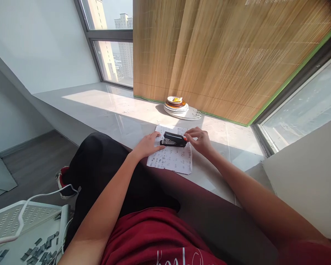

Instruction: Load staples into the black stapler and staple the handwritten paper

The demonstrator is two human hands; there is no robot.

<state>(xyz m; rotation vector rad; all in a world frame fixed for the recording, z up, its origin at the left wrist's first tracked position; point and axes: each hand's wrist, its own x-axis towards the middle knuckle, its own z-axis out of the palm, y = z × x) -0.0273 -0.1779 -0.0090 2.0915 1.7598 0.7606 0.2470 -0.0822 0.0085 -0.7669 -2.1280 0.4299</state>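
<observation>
A black stapler [175, 137] lies on its side-to-side length across a sheet of paper [169, 160] covered in handwriting. Its upper arm is raised a little from the base, and metal parts show in the gap at the left end. My left hand [148, 146] rests at that end, thumb and fingers spread, the thumb at the stapler's lower edge. With fingertips and thumb pinched together, my right hand [200, 140] grips the stapler's right end, beside a small orange-red part. The tips of those fingers are partly hidden.
Behind the paper, stacked plates [176, 109] stand on the tiled window ledge [110, 110], against a bamboo blind [198, 55]. At the lower left, a white perforated rack [24, 217] holds grey pieces [41, 250], with a white cable [21, 217] running over it.
</observation>
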